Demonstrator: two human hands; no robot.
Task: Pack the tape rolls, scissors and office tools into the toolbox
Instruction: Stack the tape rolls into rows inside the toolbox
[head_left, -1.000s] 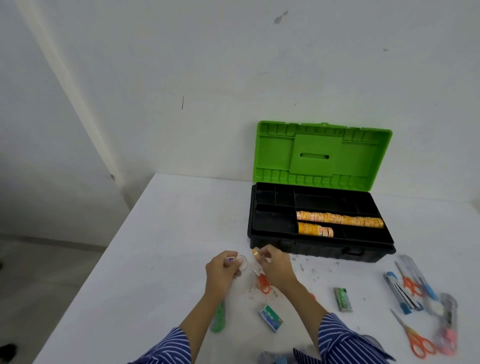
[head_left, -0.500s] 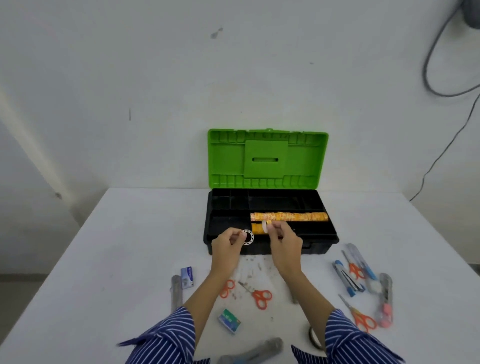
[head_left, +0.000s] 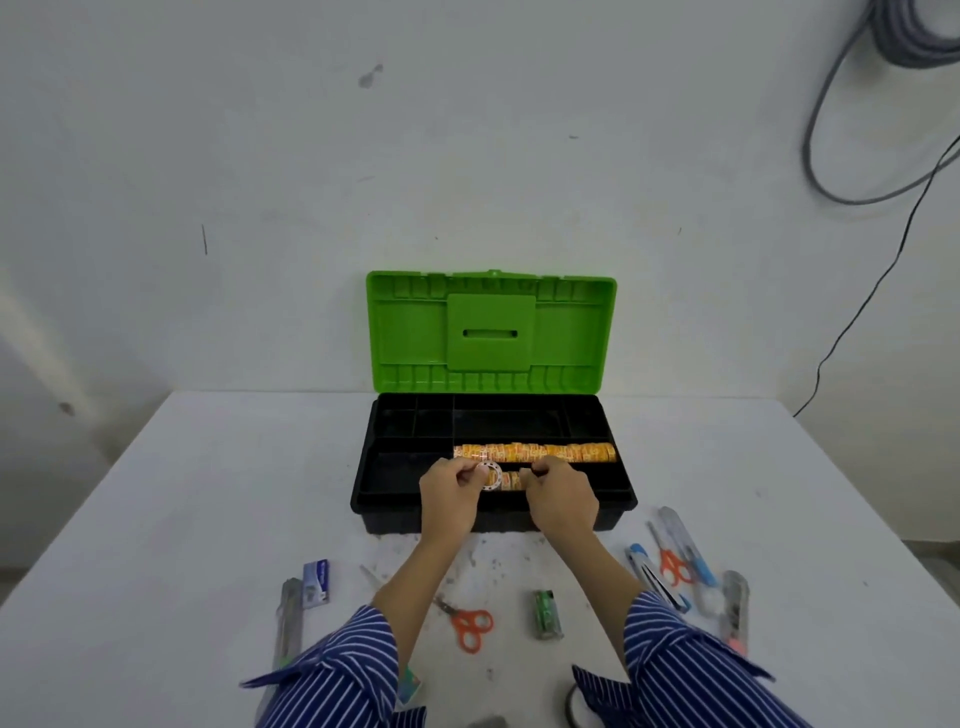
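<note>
Pinching a small clear tape roll with a white core (head_left: 489, 476), the left hand (head_left: 450, 493) is holding it upright over the front compartment of the black plastic toolbox (head_left: 493, 512); thumb and forefinger make the grip, clamped on the roll's rim. Right hand (head_left: 561, 493) is hovering just beside it, fingers curled, grip pinched on something small at the fingertips; what it is cannot be told. Short row of orange-printed tape rolls (head_left: 511, 480) is lying between the two hands in that front compartment. Longer row of the same orange rolls (head_left: 550, 452) is filling the compartment behind. Green ribbed lid (head_left: 491, 332) is standing open against the wall.

On the white surface (head_left: 182, 519), near the person: orange-handled scissors (head_left: 470, 626) between the forearms, a green staple box (head_left: 546, 613) to their right, a blue-and-white staple box (head_left: 316, 581) and a grey utility knife (head_left: 289, 629) to the left. Further right, a blue stapler (head_left: 649, 571), a second pair of orange-handled scissors (head_left: 670, 564) and a pink-tipped clear cutter (head_left: 735, 613) are lying close together. Blue striped sleeves are covering both forearms.
</note>
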